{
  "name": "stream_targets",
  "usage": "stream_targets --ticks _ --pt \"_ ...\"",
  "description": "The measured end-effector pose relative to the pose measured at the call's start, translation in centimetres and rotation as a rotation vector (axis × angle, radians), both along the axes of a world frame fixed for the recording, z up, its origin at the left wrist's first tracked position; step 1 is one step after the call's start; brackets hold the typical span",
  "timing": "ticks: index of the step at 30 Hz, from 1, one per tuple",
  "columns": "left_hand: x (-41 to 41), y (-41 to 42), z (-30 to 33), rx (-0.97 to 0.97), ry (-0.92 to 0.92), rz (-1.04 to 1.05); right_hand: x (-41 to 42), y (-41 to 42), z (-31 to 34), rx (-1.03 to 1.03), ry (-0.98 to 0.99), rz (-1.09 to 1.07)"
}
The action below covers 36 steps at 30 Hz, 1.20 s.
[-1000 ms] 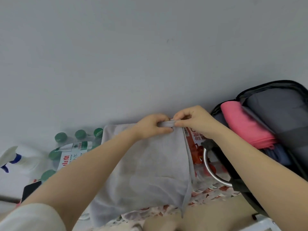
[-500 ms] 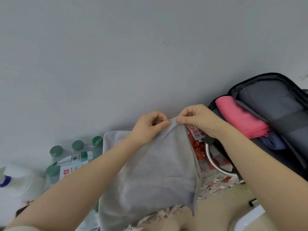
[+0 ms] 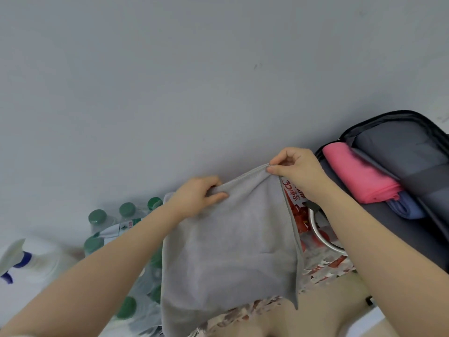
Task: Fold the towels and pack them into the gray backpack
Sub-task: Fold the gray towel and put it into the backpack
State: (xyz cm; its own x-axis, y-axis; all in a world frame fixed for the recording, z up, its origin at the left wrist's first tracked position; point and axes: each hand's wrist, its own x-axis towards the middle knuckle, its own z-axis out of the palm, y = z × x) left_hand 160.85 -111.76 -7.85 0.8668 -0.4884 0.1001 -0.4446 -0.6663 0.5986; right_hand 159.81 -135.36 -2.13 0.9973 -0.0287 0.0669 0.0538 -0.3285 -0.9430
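Gray backpack (image 3: 398, 239) lies open at right, long axis slanting up-right; pink towel (image 3: 359, 176) over blue towel (image 3: 403, 209) inside. Gray towel (image 3: 230, 249) held up at center, hanging long axis down, top edge rising rightward. Left hand (image 3: 196, 198) grips top edge; right hand (image 3: 296, 169) pinches top-right corner. Green-capped bottles (image 3: 126, 210) behind, left.

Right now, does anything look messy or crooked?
A bit. The gray towel hangs slanted: the right hand pinches its corner higher than the left hand. Nothing looks spilled or torn.
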Motion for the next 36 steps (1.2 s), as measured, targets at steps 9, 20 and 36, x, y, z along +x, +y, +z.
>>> stream_targets --ticks 9,20,36 --pt "-1.8 7.4 1.3 0.333 0.109 0.183 -0.1 0.5 -0.7 0.285 -0.095 -0.296" --pt "-10.1 8.8 3.6 -0.452 0.179 0.619 -3.4 0.6 0.3 0.457 -0.074 -0.271" --pt "-28.0 5.5 7.1 -1.264 -0.026 0.652 -15.2 -3.1 1.3 0.77 0.139 0.224"
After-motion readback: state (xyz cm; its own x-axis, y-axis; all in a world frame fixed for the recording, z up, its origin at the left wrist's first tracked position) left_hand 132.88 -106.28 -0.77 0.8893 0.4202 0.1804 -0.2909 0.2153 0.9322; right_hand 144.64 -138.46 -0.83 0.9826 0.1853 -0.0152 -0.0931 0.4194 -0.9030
